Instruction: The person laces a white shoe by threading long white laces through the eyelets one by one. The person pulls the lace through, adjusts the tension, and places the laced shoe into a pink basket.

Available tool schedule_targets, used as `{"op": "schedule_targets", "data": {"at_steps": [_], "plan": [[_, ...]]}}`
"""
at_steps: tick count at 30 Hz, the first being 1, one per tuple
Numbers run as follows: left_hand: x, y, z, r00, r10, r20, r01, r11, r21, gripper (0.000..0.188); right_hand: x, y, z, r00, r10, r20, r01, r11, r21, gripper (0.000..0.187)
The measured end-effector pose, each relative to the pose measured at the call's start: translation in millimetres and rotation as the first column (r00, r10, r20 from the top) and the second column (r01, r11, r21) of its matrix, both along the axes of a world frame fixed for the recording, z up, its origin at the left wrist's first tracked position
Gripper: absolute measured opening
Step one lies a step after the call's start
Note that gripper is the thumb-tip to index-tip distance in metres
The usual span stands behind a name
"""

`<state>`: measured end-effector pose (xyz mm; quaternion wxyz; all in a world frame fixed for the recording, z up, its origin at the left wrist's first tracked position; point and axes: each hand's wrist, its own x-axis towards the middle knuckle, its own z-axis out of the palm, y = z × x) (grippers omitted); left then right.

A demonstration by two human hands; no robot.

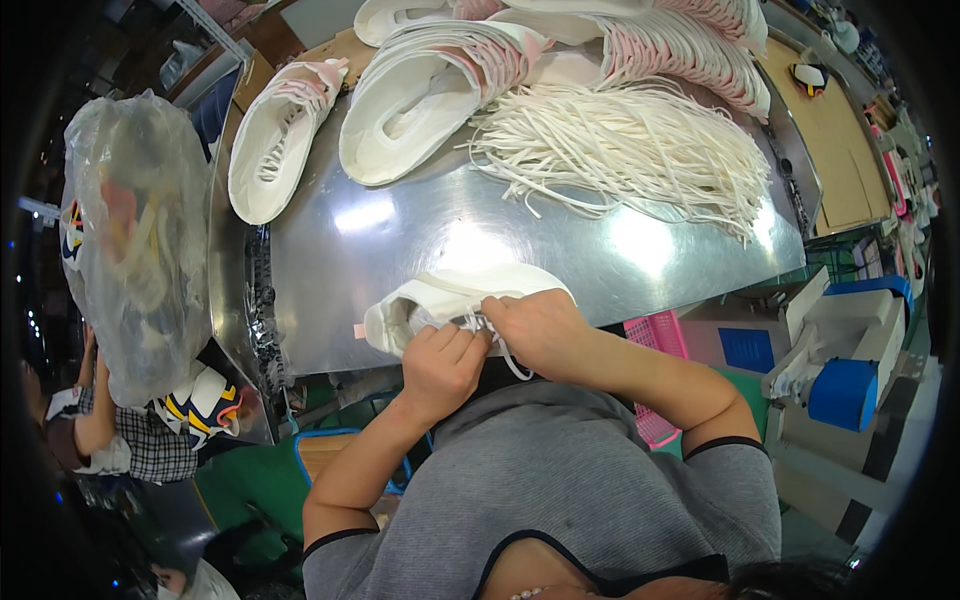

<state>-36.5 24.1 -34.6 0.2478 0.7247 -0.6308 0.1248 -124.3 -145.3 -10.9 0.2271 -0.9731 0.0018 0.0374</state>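
A white shoe upper [455, 290] lies on its side at the near edge of the metal table, its opening toward the left and a small pink tab at its heel. My left hand [443, 370] is closed, its curled fingers gripping the upper's near edge by the eyelets. Beside it, my right hand [540, 328] pinches a white shoelace [514, 362] at the eyelet row. One end of that lace loops down below my fingers. The fingertips of both hands are partly hidden against the upper.
A heap of loose white laces [625, 155] lies across the metal table [400, 240]. Behind it are nested stacks of white uppers [680, 55], with another stack [285, 140] at the far left. A clear plastic bag [140, 240] stands left. A pink basket [655, 345] is at right.
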Motion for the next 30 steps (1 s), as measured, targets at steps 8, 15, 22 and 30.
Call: {"op": "schedule_targets", "data": {"at_steps": [8,15,22,30], "plan": [[3.4,0.9,-3.7,0.995,-0.032,-0.090,0.032,0.999,0.000,0.011,-6.9,-10.1,-25.9,0.979,-0.200,0.022,0.157,0.825,0.542,0.022],[4.2,-3.1,0.9,0.985,-0.048,-0.165,0.051,0.999,0.012,0.014,-0.9,-12.6,-23.0,0.971,-0.234,-0.039,0.213,0.786,0.581,0.022],[5.5,3.2,3.0,0.977,-0.083,-0.195,0.102,0.991,0.086,0.017,-3.0,-144.7,73.1,0.443,-0.840,0.315,-0.122,0.292,0.949,0.026],[11.3,2.5,18.3,0.954,-0.080,-0.290,0.100,0.993,0.055,0.035,-10.9,-20.6,-16.6,0.918,-0.368,-0.148,0.236,0.206,0.950,0.017]]}}
